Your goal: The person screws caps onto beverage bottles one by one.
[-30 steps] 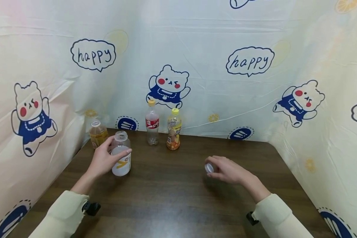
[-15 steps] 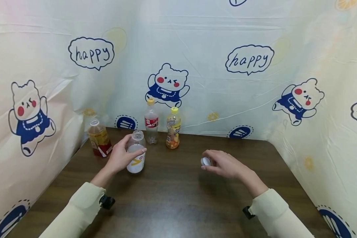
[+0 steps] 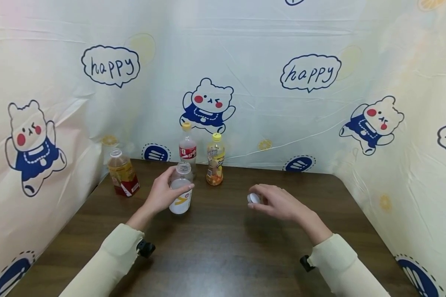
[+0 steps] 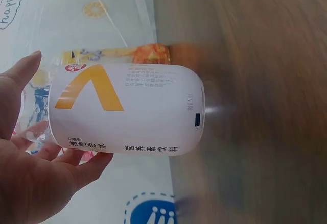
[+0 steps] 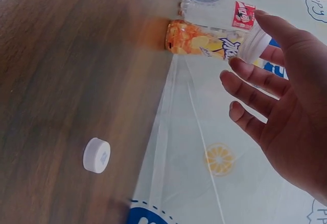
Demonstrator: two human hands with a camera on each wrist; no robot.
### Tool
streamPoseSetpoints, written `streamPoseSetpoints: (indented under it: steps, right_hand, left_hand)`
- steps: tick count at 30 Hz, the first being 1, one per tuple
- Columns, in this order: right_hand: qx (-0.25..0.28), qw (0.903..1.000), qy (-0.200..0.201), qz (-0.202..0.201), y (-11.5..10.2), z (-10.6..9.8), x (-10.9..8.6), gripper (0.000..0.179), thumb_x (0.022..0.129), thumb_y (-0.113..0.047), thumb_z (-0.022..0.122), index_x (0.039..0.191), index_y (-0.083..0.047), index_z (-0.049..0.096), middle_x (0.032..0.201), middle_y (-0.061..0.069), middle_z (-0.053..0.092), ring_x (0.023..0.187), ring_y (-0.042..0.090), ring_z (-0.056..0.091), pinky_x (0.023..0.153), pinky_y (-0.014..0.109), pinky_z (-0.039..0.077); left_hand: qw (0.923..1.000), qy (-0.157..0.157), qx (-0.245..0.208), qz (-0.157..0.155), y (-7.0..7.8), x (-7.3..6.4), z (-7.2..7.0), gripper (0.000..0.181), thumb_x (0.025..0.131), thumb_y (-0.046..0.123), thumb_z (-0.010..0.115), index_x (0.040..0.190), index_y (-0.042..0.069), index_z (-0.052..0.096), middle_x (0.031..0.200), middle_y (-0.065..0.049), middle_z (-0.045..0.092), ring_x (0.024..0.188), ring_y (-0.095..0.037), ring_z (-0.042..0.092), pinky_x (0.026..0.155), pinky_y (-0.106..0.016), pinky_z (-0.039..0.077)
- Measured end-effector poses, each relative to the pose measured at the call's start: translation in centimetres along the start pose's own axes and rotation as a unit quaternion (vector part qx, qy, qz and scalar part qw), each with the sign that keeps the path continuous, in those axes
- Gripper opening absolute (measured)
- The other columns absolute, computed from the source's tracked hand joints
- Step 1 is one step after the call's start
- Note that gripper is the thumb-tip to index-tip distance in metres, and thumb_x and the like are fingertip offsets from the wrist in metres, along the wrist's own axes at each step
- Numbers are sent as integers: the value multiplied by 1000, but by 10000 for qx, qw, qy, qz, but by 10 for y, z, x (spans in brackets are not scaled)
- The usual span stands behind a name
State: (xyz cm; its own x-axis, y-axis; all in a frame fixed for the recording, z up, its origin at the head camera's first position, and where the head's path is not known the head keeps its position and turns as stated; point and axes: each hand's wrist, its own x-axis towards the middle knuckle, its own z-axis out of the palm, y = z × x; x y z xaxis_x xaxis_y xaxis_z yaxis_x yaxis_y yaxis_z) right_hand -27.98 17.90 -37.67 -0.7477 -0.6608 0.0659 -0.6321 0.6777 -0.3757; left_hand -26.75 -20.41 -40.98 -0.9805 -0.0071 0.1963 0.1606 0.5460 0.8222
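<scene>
My left hand (image 3: 163, 192) grips a clear bottle (image 4: 127, 109) with a white label and an orange V. Its threaded mouth, seen in the head view, has no cap, and the bottle stands upright, its base close over the table. In the right wrist view my right hand (image 5: 296, 101) pinches a white screw cap (image 5: 254, 45) between thumb and fingers, its threaded rim showing. That hand hovers above the table, to the right of the bottle. A second white cap (image 5: 96, 155) lies on the wood, seen only in the right wrist view.
A brown-and-red-labelled bottle (image 3: 123, 175) without a cap stands at the table's left edge. Behind the held bottle is a red-labelled bottle (image 3: 187, 152) with an orange cap. Beside that stands a yellow-capped bottle (image 3: 215, 161). A printed curtain (image 3: 260, 33) surrounds the brown table (image 3: 223, 247).
My left hand has carried the bottle to the right, uncovering the brown-and-red-labelled bottle and partly covering the red-labelled one. My right hand, with the cap, has shifted slightly left.
</scene>
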Motion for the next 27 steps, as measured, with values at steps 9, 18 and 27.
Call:
streamPoseSetpoints:
  steps: [9, 18, 27]
  right_hand:
    - [-118, 9996, 137, -197, -5, -8, 2, 44, 100, -49, 64, 131, -17, 63, 114, -5, 67, 95, 15, 62, 80, 33, 54]
    - [-373, 9979, 386, -370, -18, -24, 18, 43, 99, -41, 68, 131, -14, 64, 117, -2, 68, 98, 18, 64, 84, 37, 55]
    - [-409, 9950, 625, -659, -32, -40, 40, 40, 100, -48, 63, 128, -19, 63, 113, -4, 68, 96, 19, 64, 83, 37, 55]
  left_hand:
    - [9995, -189, -220, 108, 6, 13, 24, 78, 87, 45, 81, 150, 18, 44, 149, -12, 52, 136, -38, 50, 106, -62, 43]
    - [9982, -360, -416, 259, 20, 20, 45, 72, 88, 37, 83, 148, 18, 47, 147, -9, 54, 134, -35, 52, 106, -61, 45]
    - [9966, -529, -314, 556, 37, 26, 72, 75, 85, 40, 84, 147, 18, 49, 140, -6, 59, 125, -29, 59, 101, -55, 51]
